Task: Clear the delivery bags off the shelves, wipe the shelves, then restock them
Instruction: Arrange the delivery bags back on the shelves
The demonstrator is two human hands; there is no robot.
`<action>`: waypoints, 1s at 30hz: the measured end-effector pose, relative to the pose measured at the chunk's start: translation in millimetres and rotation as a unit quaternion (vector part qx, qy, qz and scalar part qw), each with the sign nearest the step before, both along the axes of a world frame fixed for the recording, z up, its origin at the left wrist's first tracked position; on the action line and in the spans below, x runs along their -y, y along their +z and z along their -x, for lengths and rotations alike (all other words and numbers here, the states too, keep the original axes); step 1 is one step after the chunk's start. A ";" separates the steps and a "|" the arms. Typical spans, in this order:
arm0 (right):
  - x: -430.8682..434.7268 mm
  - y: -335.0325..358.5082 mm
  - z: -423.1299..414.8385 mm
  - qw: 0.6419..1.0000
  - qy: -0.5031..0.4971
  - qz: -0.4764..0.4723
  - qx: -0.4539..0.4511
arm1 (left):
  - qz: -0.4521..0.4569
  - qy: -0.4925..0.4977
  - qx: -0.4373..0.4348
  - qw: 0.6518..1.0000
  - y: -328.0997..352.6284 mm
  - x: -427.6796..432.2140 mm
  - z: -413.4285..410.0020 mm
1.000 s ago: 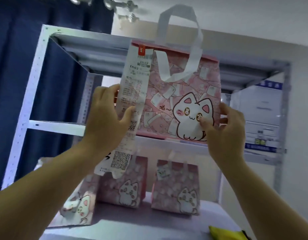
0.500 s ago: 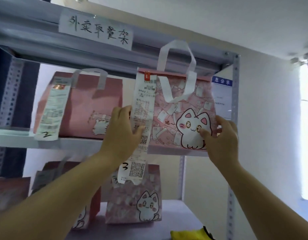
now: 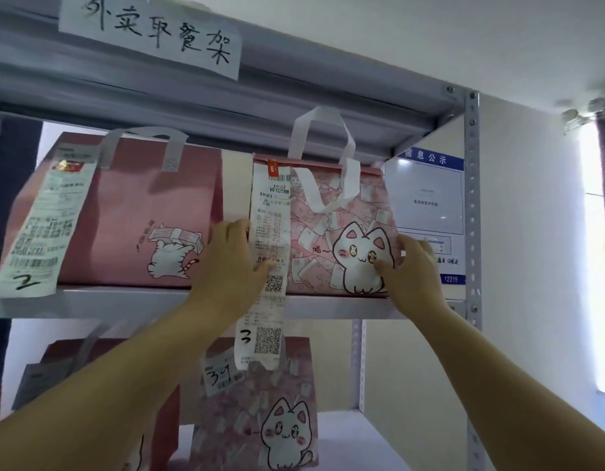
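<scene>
Right end of the shelf [image 3: 124, 302]: cat bag [image 3: 341, 212] stands upright, base at the shelf's front edge.

Left hand [image 3: 231, 266] grips the bag's left side. Its thumb presses the receipt [image 3: 270, 205] to the front and its fingers curl round behind. Right hand [image 3: 413, 270] pinches the right side, thumb on the cat print, fingers hidden behind.

The bag looks like soft non-woven cloth. The walls hold their shape but would likely give under a squeeze. Weight can't be told; probably food inside, so keep it level.

The handles [image 3: 323, 130] stand free on top and look the surest hold for carrying. The side grip suits sliding it along the shelf.

The receipt hangs loose past the shelf edge and is likely to tear or snag.

A plain bag [image 3: 134, 205] sits on the shelf's left part, and a lower bag [image 3: 260, 402] stands under the shelf.
</scene>
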State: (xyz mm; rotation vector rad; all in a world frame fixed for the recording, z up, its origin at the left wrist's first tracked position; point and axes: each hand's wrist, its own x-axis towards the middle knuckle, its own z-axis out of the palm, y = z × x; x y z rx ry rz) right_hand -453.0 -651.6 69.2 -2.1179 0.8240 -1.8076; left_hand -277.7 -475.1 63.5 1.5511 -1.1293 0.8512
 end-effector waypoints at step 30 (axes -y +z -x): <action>-173.0 -25.4 -53.4 0.961 0.238 0.133 -0.041 | 0.006 0.134 0.018 0.991 -36.0 -180.1 -39.6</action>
